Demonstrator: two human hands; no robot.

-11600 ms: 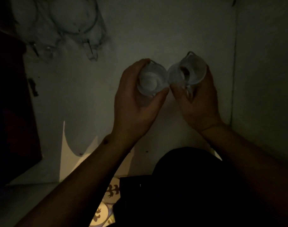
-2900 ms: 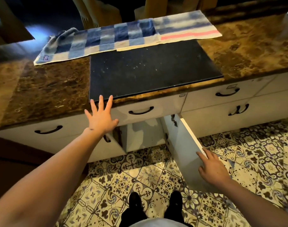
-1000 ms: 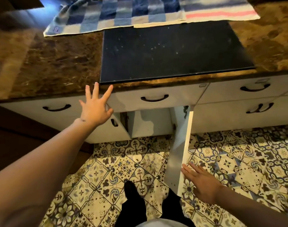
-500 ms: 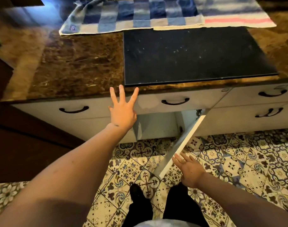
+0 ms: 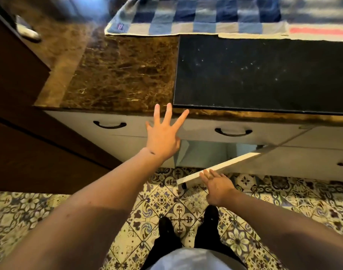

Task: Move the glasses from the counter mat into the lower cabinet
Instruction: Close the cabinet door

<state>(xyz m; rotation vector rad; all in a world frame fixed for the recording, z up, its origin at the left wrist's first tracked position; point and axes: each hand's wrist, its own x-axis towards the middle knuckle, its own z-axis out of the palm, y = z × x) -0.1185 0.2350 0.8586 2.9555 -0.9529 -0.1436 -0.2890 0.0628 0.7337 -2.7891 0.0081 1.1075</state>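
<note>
A brown marble bench [image 5: 118,75] spans the top, carrying a black mat [image 5: 264,75] at two o'clock with no glasses showing on it. Beneath, the lower cabinet door [image 5: 225,168] stands partly ajar at four o'clock. The left hand [image 5: 162,137], fingers spread apart, reaches toward the bench edge near centre. The right hand [image 5: 217,184] lays straight fingers together against the door's edge.
</note>
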